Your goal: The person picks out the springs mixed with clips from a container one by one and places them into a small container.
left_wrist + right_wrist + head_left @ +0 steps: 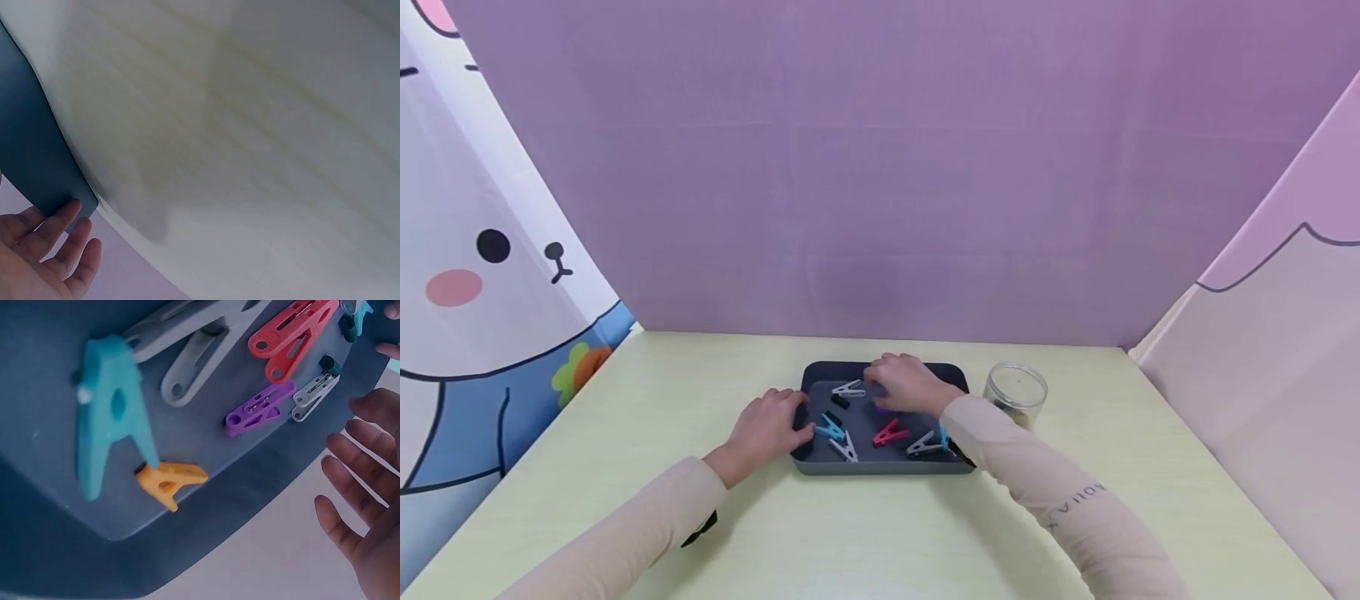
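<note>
Nothing is lifted yet — pegs [889, 432] are all lying in the tray [880, 467] mid-frame, the jar [1015, 393] beside it. Left hand [765, 429] is touching the rim, right hand [906, 383] hovering — both grips relaxed, empty.

Staged booth: purple backdrop [880, 167], cartoon curtain [482, 275].

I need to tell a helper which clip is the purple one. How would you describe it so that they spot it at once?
Start at the dark grey tray on the pale table. Among the clothespins lying in it, look near the right hand, between the red clip and the small orange clip. The purple clip is the only purple one, shorter than the red clip above it.
</note>
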Demonstrator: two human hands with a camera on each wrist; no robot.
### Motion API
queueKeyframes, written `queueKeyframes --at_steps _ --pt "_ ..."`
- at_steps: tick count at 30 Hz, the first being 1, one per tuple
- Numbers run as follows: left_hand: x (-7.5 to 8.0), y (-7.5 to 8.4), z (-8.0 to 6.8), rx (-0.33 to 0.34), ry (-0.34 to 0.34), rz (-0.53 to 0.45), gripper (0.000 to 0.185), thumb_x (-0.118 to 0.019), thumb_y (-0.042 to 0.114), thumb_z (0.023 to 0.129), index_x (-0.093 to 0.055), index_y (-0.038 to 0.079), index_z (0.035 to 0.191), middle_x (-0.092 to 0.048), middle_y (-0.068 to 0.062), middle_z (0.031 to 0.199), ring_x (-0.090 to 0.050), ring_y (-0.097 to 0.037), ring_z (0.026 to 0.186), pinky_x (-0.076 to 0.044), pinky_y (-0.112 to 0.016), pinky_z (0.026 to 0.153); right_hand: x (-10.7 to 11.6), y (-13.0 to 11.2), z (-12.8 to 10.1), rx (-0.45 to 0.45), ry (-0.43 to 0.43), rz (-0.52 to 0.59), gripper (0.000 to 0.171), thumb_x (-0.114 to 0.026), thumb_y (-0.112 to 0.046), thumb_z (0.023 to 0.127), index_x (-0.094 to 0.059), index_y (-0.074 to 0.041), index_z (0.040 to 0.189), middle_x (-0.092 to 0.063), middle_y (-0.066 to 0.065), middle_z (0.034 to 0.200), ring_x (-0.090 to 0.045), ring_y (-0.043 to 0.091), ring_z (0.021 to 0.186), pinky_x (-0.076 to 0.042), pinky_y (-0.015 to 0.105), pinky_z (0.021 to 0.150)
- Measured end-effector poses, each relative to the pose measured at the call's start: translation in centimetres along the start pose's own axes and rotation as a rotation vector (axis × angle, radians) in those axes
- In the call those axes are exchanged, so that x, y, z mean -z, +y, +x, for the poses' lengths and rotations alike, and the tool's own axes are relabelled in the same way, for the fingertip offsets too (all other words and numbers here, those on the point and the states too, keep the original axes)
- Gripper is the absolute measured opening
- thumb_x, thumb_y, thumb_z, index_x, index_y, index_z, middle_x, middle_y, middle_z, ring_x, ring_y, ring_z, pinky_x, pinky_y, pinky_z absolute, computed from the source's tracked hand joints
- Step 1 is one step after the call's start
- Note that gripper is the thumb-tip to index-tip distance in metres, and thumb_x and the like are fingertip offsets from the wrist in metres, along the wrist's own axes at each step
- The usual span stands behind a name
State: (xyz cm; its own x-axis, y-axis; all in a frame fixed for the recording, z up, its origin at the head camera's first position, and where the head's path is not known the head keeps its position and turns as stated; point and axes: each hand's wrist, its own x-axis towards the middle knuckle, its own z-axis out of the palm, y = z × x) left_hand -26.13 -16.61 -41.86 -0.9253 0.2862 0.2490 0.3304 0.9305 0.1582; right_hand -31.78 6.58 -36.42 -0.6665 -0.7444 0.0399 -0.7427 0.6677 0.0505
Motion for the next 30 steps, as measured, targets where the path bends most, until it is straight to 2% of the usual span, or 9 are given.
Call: queueKeyframes --at_steps 4,13,20,30 --pt "0.1 0.0 -0.1 0.008 -0.006 -0.006 0.044 -0.065 0.039 0.078 -0.062 0.007 0.109 -0.065 -0.01 0.106 -0.059 -0.026 0.091 -0.051 -0.041 0.075 -0.2 -0.6 1.1 0.004 -0.029 -0.014 0.019 -0.066 -0.025 0.081 -0.065 -0.014 0.098 -0.064 -0.001 0.092 -0.054 0.013 0.083 -0.047 0.031 0.072" --pt "0.2 0.0 -0.2 0.002 0.0 0.0 0.044 -0.065 0.039 0.078 -0.062 0.008 0.108 -0.065 -0.01 0.105 -0.059 -0.026 0.092 -0.051 -0.04 0.075 -1.2 -1.9 2.6 0.01 -0.102 -0.064 0.023 -0.066 -0.026 0.081 -0.066 -0.017 0.103 -0.065 -0.003 0.1 -0.059 0.013 0.09 -0.05 0.03 0.079" --pt "0.2 0.0 -0.3 -0.004 0.006 0.006 0.045 -0.065 0.04 0.077 -0.062 0.007 0.108 -0.065 -0.01 0.105 -0.059 -0.026 0.091 -0.051 -0.04 0.074 -1.9 -2.1 3.4 -0.007 -0.117 -0.084 0.021 -0.066 -0.029 0.081 -0.065 -0.019 0.099 -0.065 -0.006 0.096 -0.058 0.011 0.083 -0.049 0.028 0.074" --pt "0.2 0.0 -0.3 -0.008 0.006 -0.003 0.044 -0.066 0.039 0.077 -0.062 0.007 0.108 -0.065 -0.01 0.105 -0.059 -0.026 0.091 -0.051 -0.04 0.074 -2.4 -2.5 4.2 -0.037 -0.143 -0.079 0.025 -0.065 -0.034 0.082 -0.065 -0.019 0.102 -0.065 -0.006 0.095 -0.057 0.01 0.084 -0.049 0.028 0.075"
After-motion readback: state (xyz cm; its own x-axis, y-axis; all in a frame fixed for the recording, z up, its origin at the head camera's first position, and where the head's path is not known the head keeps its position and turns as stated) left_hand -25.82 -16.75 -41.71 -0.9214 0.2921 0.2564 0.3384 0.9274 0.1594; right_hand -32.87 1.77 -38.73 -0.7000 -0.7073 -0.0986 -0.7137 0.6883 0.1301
